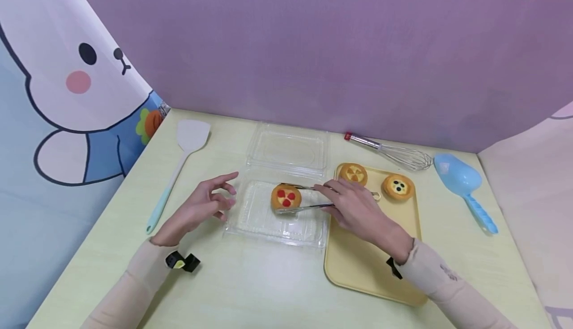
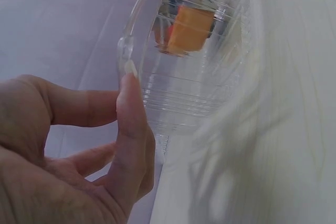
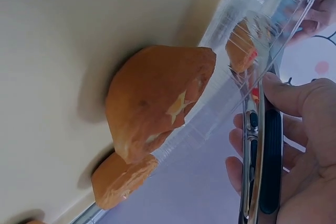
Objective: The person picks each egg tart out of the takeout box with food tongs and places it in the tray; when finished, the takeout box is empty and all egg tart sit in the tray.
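Observation:
My right hand [image 1: 358,212] grips metal tongs [image 3: 268,166] with dark handle inlays. Their tips lie on either side of an egg tart [image 1: 286,198] with red toppings. That tart is over the base of a clear plastic clamshell box [image 1: 257,234]; whether it touches the bottom cannot be told. Its side shows through the clear wall in the left wrist view. At the box's left edge is my left hand [image 1: 203,207], fingers loosely bent and holding nothing; contact with the rim is unclear. Beyond the base lies the raised lid [image 1: 288,150].
A yellow tray [image 1: 358,274] holds a tart with orange toppings [image 1: 353,173] and one with dark dots [image 1: 398,186]. Behind it lies a whisk [image 1: 394,152]. A blue scoop [image 1: 458,174] lies right, a pale spatula [image 1: 179,169] left. A purple curtain [image 1: 313,55] hangs behind.

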Motion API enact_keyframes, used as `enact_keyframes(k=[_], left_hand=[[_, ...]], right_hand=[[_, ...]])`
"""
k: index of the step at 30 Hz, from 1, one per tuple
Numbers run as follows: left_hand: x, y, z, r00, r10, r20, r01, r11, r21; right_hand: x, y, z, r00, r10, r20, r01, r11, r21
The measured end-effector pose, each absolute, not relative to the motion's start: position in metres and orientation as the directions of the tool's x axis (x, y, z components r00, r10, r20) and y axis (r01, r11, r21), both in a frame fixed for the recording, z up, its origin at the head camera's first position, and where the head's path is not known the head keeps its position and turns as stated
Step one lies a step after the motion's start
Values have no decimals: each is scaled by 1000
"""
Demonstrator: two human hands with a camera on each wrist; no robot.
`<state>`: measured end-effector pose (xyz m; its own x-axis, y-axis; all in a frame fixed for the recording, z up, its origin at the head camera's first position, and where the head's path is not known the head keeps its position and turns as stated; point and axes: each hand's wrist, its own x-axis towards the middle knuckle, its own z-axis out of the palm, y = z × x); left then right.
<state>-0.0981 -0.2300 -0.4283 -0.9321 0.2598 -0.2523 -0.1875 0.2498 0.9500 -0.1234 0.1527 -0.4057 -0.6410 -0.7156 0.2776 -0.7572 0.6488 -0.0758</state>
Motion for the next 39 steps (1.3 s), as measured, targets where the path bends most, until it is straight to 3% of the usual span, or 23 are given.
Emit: enact_keyframes(k=[14, 24, 39], left_hand=[[-101, -226, -427, -928, 279, -246, -176, 252, 952], [-107, -221, -427, -925, 295, -241, -176, 229, 957], [-104, -230, -423, -915, 338, -221, -145, 235, 961]], right_hand=[[-121, 191, -384, -689, -656, 308, -710, 695, -109], [-128, 258, -368, -725, -581, 370, -659, 741, -130], [-94, 351, -367, -829, -458, 321, -508, 856, -92]])
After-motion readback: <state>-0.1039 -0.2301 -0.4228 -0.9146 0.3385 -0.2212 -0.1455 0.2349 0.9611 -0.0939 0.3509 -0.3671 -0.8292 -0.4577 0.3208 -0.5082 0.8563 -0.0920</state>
